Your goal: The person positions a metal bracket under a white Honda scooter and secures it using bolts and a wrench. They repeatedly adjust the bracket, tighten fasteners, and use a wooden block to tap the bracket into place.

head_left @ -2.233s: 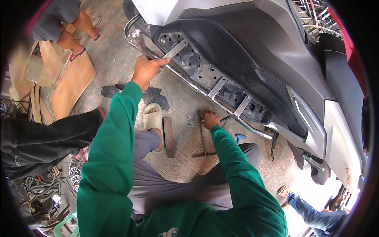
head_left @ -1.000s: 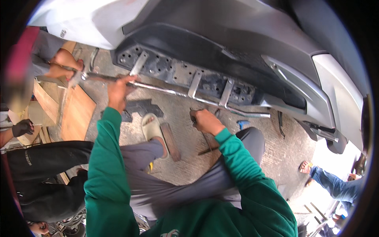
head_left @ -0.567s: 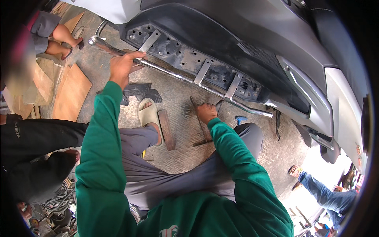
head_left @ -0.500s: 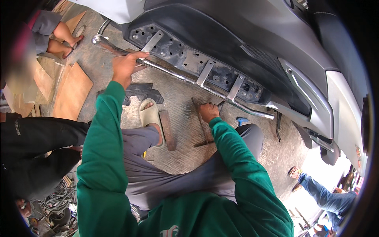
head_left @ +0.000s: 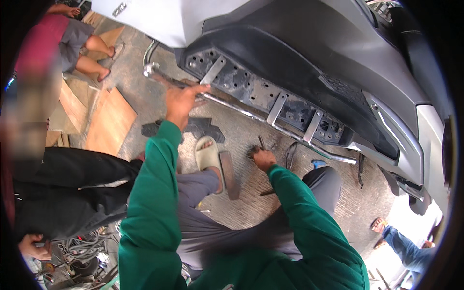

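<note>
A bent chrome bar (head_left: 234, 107) runs along the lower side of a grey and white scooter (head_left: 290, 29). Flat metal brackets (head_left: 277, 108) join it to a perforated black footboard plate (head_left: 241, 83). My left hand (head_left: 179, 102) is closed round the bar toward its left end, thumb pointing right near a bracket. Low over the floor, my right hand (head_left: 265, 159) is closed on a dark metal piece (head_left: 261, 141) with a short end sticking up; its full shape is unclear.
By my sandalled foot (head_left: 208, 152) lie a rusty block (head_left: 229, 175) and black plastic parts (head_left: 205, 128). A blue-handled tool (head_left: 318, 164) lies near my knee. Wooden boards (head_left: 112, 121) and people's legs (head_left: 77, 181) are at left; cables (head_left: 84, 249) lie lower left.
The view has shifted, so the scene sits farther right and lower. My right hand has moved the dark metal piece, which lay longer across the floor before. My left hand stays on the bar.
</note>
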`<action>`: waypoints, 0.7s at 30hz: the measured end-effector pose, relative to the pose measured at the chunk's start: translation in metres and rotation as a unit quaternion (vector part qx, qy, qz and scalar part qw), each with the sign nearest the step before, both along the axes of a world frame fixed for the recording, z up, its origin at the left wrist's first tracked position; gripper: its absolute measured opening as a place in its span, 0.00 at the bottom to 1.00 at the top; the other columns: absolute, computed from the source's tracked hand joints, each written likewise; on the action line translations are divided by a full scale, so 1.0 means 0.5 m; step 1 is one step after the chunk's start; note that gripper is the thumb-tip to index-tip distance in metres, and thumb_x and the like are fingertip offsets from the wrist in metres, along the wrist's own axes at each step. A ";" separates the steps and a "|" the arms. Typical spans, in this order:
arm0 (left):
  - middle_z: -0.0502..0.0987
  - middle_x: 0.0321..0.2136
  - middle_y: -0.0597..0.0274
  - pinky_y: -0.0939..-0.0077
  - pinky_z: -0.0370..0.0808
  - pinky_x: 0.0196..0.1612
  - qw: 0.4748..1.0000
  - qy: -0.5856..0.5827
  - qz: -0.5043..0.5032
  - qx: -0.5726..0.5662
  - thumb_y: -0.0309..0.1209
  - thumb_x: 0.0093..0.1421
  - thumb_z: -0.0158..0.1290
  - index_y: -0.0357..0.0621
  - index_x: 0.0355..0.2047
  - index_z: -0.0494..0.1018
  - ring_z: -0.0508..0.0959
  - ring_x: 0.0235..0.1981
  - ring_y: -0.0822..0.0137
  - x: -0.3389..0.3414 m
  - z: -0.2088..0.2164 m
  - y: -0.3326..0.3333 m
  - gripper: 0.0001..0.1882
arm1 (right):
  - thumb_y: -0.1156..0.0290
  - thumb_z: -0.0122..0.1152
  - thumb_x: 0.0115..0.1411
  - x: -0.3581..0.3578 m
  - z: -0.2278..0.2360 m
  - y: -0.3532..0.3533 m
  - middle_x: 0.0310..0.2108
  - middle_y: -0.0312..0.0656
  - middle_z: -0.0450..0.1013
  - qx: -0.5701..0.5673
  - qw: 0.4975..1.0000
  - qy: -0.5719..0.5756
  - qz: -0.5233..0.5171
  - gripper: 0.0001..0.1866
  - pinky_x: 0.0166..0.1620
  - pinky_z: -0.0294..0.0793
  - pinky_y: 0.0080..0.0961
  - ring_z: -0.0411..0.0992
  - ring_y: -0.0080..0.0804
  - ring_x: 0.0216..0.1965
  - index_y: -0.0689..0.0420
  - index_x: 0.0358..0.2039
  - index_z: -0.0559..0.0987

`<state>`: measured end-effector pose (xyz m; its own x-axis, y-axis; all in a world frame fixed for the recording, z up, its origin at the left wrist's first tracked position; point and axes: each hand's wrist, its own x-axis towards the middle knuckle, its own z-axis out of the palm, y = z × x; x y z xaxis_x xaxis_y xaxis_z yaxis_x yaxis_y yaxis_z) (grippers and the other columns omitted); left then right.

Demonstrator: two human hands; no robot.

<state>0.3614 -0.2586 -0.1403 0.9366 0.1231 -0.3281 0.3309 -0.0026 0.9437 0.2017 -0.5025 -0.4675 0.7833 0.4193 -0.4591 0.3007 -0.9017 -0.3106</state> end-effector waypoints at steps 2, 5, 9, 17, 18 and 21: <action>0.84 0.45 0.41 0.55 0.90 0.49 1.000 0.003 -0.001 0.000 0.23 0.60 0.68 0.22 0.45 0.79 0.87 0.46 0.52 0.000 0.004 -0.002 0.17 | 0.66 0.55 0.72 -0.001 0.005 -0.001 0.57 0.50 0.79 -0.033 0.999 0.002 0.006 0.15 0.53 0.84 0.49 0.82 0.53 0.54 0.51 0.52 0.87; 0.84 0.44 0.42 0.54 0.90 0.49 1.000 0.004 -0.003 0.019 0.23 0.61 0.68 0.27 0.43 0.78 0.87 0.46 0.51 -0.002 0.012 -0.008 0.14 | 0.67 0.55 0.71 0.009 0.048 0.000 0.55 0.51 0.81 0.027 0.997 0.016 -0.075 0.15 0.53 0.84 0.50 0.83 0.54 0.53 0.54 0.50 0.87; 0.84 0.40 0.46 0.53 0.90 0.47 1.000 -0.003 -0.017 0.019 0.22 0.62 0.66 0.39 0.37 0.72 0.88 0.46 0.52 -0.007 0.018 -0.010 0.12 | 0.69 0.59 0.67 0.043 0.181 -0.008 0.50 0.56 0.82 0.061 0.995 0.073 -0.023 0.13 0.51 0.84 0.48 0.83 0.59 0.51 0.59 0.44 0.88; 0.84 0.40 0.48 0.57 0.89 0.44 1.000 -0.002 0.020 0.012 0.21 0.62 0.66 0.41 0.39 0.72 0.88 0.44 0.53 -0.021 0.015 -0.016 0.12 | 0.74 0.73 0.60 0.140 0.510 -0.041 0.40 0.50 0.80 0.447 0.872 -0.164 -0.114 0.10 0.44 0.80 0.45 0.81 0.50 0.42 0.59 0.43 0.87; 0.84 0.39 0.48 0.57 0.89 0.43 1.000 -0.001 0.021 0.016 0.21 0.62 0.66 0.40 0.39 0.72 0.88 0.44 0.54 -0.022 0.017 -0.017 0.12 | 0.74 0.74 0.60 0.167 0.537 -0.043 0.39 0.50 0.80 0.458 0.853 -0.210 -0.138 0.11 0.44 0.80 0.43 0.81 0.49 0.42 0.58 0.43 0.87; 0.84 0.39 0.46 0.57 0.89 0.42 0.999 -0.005 0.032 0.016 0.20 0.60 0.67 0.37 0.40 0.73 0.88 0.42 0.53 -0.022 0.019 -0.021 0.13 | 0.78 0.69 0.60 0.247 0.590 -0.023 0.39 0.53 0.80 0.480 0.801 -0.263 -0.243 0.07 0.46 0.80 0.45 0.81 0.55 0.43 0.60 0.40 0.86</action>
<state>0.3503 -0.2693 -0.1307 0.9297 0.1926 -0.3140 0.3222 -0.0122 0.9466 0.3254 -0.5140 -0.1724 0.9404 -0.0309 0.3387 0.3033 -0.3745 -0.8762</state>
